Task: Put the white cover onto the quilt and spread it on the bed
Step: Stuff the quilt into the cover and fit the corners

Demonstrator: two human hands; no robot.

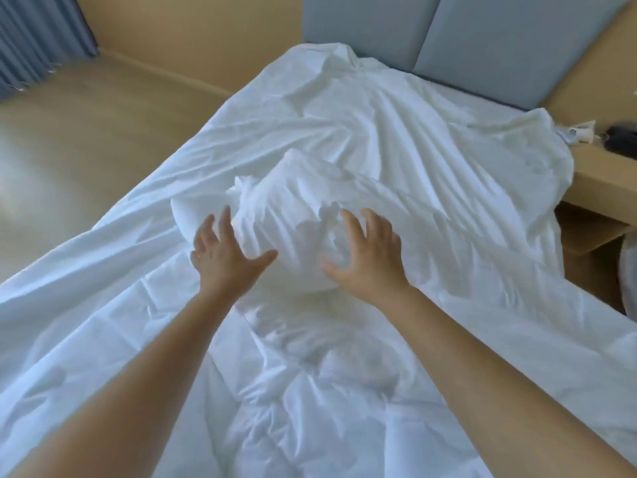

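- Grip: left hand (224,260) and right hand (365,260) are both splayed, fingers slightly bent, holding nothing. Palms sit at the near flank of the bundle; contact or hover, can't tell.
- Thin wrinkled white fabric cover (396,132): draped over most of the bed, from 6 o'clock up to the grey-blue padded headboard (517,39) at 12–1. Likely light, limp and quick to slide, so pinch hems or corners, not mid-panel.
- Puffy white quilt bundle (296,208): frame centre, just beyond the fingertips, wrapped in cover fabric, smooth padded bulge at its 9 o'clock side. Looks soft, bulky, compressible, not fragile. Best taken two-handed and wide, at corners through the cover.
- Near folds at 6: cover vs quilt, can't tell.
- Light wooden bedside shelf (603,174) at 3 o'clock: cover edge right beside it, so a pull could snag.
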